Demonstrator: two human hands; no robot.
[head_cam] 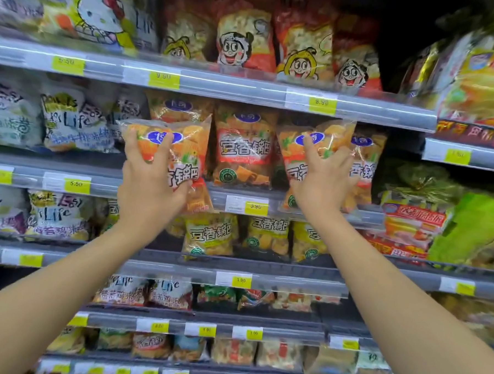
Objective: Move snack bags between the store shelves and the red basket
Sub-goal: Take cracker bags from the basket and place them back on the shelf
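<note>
Snack bag (191, 144) stands upright, gripped by the left hand (150, 187). The right hand (323, 185), fingers spread, seemingly clutches a second bag (292, 149).

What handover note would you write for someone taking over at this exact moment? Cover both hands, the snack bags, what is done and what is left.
Left hand grips one orange snack bag; right hand grips a second orange bag. Both are held up in front of matching bags on the shelf.
Red basket: out of view.
Done: cannot tell how many bags have moved, or which way these two are going.
Left: place both bags, then carry on.
</note>
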